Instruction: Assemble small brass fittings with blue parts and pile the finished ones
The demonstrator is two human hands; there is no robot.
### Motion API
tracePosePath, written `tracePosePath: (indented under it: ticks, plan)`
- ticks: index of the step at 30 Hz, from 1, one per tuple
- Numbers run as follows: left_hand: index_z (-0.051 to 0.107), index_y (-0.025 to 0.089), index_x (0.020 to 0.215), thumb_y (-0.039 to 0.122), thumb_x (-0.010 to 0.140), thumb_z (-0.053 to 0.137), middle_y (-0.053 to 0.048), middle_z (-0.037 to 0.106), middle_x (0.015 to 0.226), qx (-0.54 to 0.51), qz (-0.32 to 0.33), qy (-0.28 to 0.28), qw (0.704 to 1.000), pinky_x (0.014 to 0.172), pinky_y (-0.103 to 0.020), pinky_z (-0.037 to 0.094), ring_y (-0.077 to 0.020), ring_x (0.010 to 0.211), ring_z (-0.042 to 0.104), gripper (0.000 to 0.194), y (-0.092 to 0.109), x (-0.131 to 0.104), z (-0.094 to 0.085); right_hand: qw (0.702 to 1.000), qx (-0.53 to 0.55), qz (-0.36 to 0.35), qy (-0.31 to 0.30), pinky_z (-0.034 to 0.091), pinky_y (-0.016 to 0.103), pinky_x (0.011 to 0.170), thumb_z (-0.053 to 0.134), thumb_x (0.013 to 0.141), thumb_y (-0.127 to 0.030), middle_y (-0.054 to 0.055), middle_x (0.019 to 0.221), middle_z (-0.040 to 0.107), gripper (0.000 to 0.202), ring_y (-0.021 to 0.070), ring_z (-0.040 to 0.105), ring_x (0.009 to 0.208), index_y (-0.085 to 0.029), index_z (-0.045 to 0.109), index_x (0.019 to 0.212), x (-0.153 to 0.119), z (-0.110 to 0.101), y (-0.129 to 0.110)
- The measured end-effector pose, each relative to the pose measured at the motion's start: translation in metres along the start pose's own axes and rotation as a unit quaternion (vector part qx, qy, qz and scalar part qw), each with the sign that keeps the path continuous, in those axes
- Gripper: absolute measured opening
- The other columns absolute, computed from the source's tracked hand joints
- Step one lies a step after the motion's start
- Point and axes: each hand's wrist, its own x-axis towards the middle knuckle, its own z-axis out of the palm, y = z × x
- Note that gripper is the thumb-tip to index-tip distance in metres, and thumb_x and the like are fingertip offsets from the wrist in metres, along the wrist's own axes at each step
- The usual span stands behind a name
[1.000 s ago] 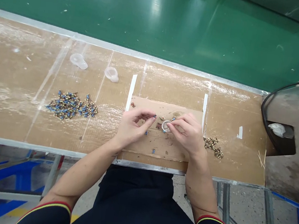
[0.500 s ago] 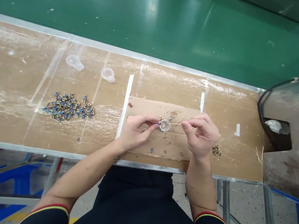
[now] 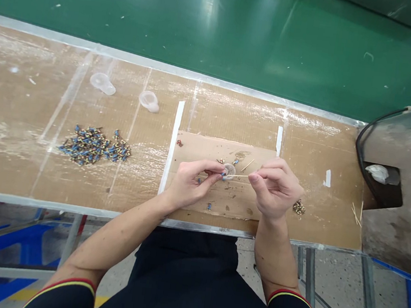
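My left hand pinches a small blue part between thumb and forefinger, over the cardboard sheet. My right hand holds a thin wooden stick, whose tip points left and reaches the blue part. Just behind the fingertips is a small clear cup. Another stick lies on the sheet to the right of the cup. Small blue and brass parts are scattered on the sheet, one near its front edge.
A large pile of blue and brass parts lies at left, two clear plastic cups behind it. Right of my right hand is a small brass pile. Farther right are loose sticks and a metal housing.
The stick's tip has moved down and left, from over the cup to the blue part. My left fingertips have shifted slightly right and down.
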Motion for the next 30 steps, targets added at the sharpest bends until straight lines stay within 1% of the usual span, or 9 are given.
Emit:
tracePosePath:
  ticks: [3,6,13,19,26,30]
  plan:
    - [0.074,0.02,0.101,0.019,0.092,0.072,-0.005,0.083,0.094,0.0,0.003,0.0,1.0,0.079,-0.03,0.069,-0.0183,0.084,0.081,0.009,-0.0003,-0.0002,0.0002,1.0,-0.005,-0.004,-0.001,0.045,0.033,0.052,0.074,0.091,-0.036,-0.002,0.066,0.06,0.018,0.014,0.054,0.058,-0.027,0.07,0.076,0.0004,0.0,-0.0003]
    - [0.074,0.02,0.101,0.017,0.092,0.073,-0.004,0.083,0.094,-0.003,0.006,0.006,1.0,0.079,-0.028,0.069,-0.0177,0.083,0.081,0.01,0.0002,0.0,0.0006,1.0,0.001,-0.014,-0.005,0.044,0.032,0.052,0.074,0.091,-0.033,-0.003,0.067,0.061,0.015,0.0135,0.055,0.058,-0.028,0.07,0.078,0.0008,0.0005,-0.0007]
    - [0.074,0.02,0.102,0.017,0.092,0.072,-0.005,0.083,0.094,0.004,0.002,-0.006,1.0,0.08,-0.03,0.07,-0.0186,0.085,0.081,0.011,0.0013,0.0007,0.0,1.0,0.002,-0.018,-0.009,0.047,0.032,0.054,0.075,0.091,-0.03,-0.003,0.068,0.062,0.01,0.0136,0.055,0.059,-0.03,0.072,0.081,0.0001,0.002,-0.001]
    - [0.074,0.02,0.101,0.018,0.092,0.072,-0.004,0.083,0.094,0.001,0.008,-0.003,1.0,0.078,-0.029,0.069,-0.0177,0.083,0.081,0.009,0.0006,0.0005,-0.0001,0.999,-0.023,-0.024,-0.017,0.046,0.032,0.051,0.073,0.092,-0.035,-0.002,0.066,0.063,0.017,0.0144,0.057,0.057,-0.027,0.07,0.078,0.0012,0.0027,-0.0026]
    - [0.074,0.02,0.1,0.016,0.092,0.072,-0.004,0.083,0.095,0.007,0.013,0.002,1.0,0.08,-0.028,0.068,-0.0172,0.086,0.081,0.01,0.0013,0.0003,0.0,0.999,0.013,-0.033,-0.024,0.044,0.031,0.051,0.075,0.091,-0.027,-0.003,0.069,0.065,0.011,0.0128,0.058,0.058,-0.026,0.07,0.082,0.0019,0.0033,-0.0028]
    - [0.075,0.021,0.099,0.017,0.092,0.072,-0.004,0.083,0.096,0.009,0.006,0.001,1.0,0.081,-0.028,0.068,-0.0173,0.086,0.081,0.009,0.0019,0.0003,-0.0004,0.999,0.021,-0.033,-0.023,0.043,0.03,0.052,0.076,0.091,-0.025,-0.003,0.07,0.065,0.009,0.0126,0.057,0.059,-0.026,0.071,0.084,0.0014,0.0028,-0.0025]
